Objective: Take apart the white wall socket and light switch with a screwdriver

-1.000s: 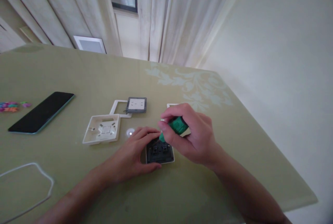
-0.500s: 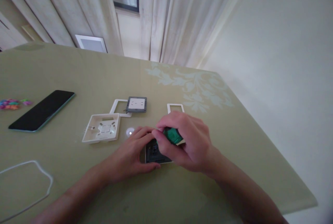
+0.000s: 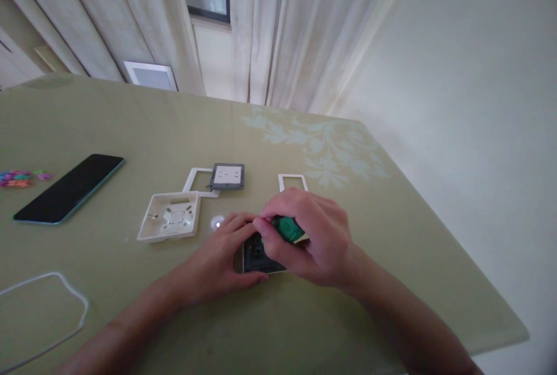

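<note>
As small multicoloured plastic pieces (image 3: 17,178) cluster at the far left of the pale green table (image 3: 391,305), a thin white cord (image 3: 83,305) loops along the near side, and a flat black-faced slab with a teal edge (image 3: 69,190) lies aslant just beside the cluster. Across we go to an open, square, cream-white plastic box (image 3: 162,225), hollow side up, and right behind it a white rectangular plastic frame (image 3: 191,179), with a grey square socket insert with a white face (image 3: 227,176) lying over its right side. Next along, a small round whitish disc (image 3: 216,223) sits just beside the fingers of the left hand (image 3: 226,256). And that hand, look, is curved like a bracket, fingers at the far side, thumb along the near edge, holding a black square plastic panel with a pale rim (image 3: 256,259) flat on the table. Over to the right hand (image 3: 315,235): its fingers are wrapped round a green-handled tool (image 3: 287,228) above the panel; the tip is hidden, so I can't tell whether it touches. Behind those knuckles, a second white frame (image 3: 292,176) lies partly covered, and farther right spreads a pale leafy pattern (image 3: 326,145).
</note>
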Motion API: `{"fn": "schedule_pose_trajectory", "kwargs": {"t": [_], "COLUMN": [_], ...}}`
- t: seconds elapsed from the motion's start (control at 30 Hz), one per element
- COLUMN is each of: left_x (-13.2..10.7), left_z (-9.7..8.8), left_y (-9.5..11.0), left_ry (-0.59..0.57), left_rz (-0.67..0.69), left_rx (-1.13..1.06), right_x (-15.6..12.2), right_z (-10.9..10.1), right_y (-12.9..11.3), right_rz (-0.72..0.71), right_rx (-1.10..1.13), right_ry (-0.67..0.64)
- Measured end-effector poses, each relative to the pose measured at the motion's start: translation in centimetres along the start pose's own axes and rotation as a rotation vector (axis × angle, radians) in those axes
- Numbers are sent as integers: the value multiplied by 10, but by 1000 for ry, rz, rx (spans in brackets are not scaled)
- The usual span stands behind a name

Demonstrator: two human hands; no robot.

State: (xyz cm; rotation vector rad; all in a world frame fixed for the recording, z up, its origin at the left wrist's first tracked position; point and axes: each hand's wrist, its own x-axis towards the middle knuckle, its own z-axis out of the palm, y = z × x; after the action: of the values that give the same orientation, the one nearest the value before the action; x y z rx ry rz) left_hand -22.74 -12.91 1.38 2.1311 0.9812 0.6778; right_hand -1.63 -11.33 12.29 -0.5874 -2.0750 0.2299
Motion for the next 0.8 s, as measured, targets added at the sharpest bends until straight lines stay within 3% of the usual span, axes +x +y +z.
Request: {"fn": "schedule_pose_trajectory", "kwargs": {"t": [0.23, 0.47, 0.8], "left_x": [1, 0, 0], "left_z": [-3, -2, -1], "left_y": [2, 2, -1], "left_ry": [-16, -13, -31], "left_rz": [10, -9, 30], "left_rx": [0, -24, -24], "right_x": [-1, -1, 0], "right_z": [0, -1, -3], "right_y": [3, 1, 4], "right_rz": [2, 25, -19], "right_rx": [-10, 16, -38], "right_ry": [69, -29, 12]}}
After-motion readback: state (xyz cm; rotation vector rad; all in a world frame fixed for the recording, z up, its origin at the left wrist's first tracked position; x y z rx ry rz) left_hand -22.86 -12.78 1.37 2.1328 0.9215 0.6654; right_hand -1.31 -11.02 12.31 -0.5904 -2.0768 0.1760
